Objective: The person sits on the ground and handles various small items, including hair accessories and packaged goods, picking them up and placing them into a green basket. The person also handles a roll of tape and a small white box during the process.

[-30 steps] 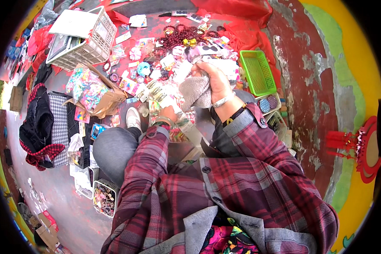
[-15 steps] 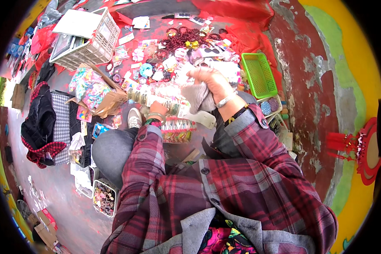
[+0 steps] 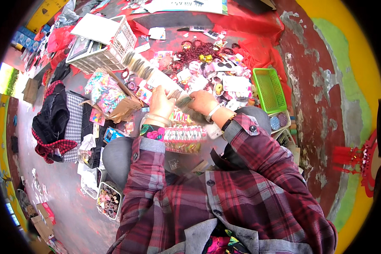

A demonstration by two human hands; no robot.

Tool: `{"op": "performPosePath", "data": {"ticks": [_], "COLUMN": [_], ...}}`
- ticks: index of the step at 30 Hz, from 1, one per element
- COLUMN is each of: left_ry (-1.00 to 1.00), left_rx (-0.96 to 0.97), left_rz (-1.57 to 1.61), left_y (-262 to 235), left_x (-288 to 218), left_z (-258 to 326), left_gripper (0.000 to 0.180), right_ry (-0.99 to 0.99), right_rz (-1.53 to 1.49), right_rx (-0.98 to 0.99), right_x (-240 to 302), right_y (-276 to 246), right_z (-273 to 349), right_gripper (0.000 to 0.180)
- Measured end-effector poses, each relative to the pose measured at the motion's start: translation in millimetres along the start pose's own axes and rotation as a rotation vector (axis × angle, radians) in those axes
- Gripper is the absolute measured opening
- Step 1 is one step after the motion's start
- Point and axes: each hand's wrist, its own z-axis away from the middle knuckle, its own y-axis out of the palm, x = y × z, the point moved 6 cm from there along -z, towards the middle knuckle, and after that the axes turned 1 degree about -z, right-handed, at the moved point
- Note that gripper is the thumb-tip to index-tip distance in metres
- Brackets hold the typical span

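Since a second ago your left hand (image 3: 161, 101) has come up to join your right hand (image 3: 202, 101), fingers of both now pinching the long clear packet strip of hair accessories (image 3: 150, 73) that stretches up-left from your fingertips toward the white basket (image 3: 108, 53).

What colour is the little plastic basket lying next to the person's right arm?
Bright green. The basket shows best in the head view, beside the right hand.

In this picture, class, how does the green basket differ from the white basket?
The green basket is bright green and sits on the person's right; the white basket is white and sits far left. The green one looks empty inside, while the white one holds items and has a flat white sheet across its top. Both are plastic lattice baskets resting beside the red cloth.
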Motion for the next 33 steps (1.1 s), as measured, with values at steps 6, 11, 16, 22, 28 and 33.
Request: {"op": "performPosePath", "data": {"ticks": [6, 11, 16, 22, 28, 33], "left_ry": [-0.025, 0.019, -0.054, 0.021, 0.326, -0.027], "left_rx": [-0.016, -0.004, 0.000, -0.008, -0.266, -0.015], "left_rz": [0.005, -0.090, -0.003, 0.098, -0.205, 0.239], "left_y": [-53.3, -60.0, -55.1, -44.1, -64.9, -53.7], "left_x": [-34.4, -36.8, -23.0, -14.9, -55.5, -17.6], "left_z": [8.0, 23.1, 26.0, 23.2, 27.4, 15.5], "left_gripper": [0.029, 0.022, 0.023, 0.020, 0.006, 0.007], "right_ry": [-0.014, -0.092, -0.017, -0.026, -0.037, -0.035], "right_rz": [-0.615, -0.526, -0.317, -0.314, -0.255, -0.413], "right_rx": [0.097, -0.022, -0.002, -0.042, -0.080, 0.003], "right_x": [-7.7, -4.9, 10.1, 15.0, 23.0, 22.5], "right_y": [28.4, 35.6, 20.8, 20.0, 8.9, 4.5], "right_z": [-0.6, 0.8, 8.5, 7.2, 9.4, 7.2], "right_gripper": [0.022, 0.024, 0.025, 0.025, 0.023, 0.021]}}
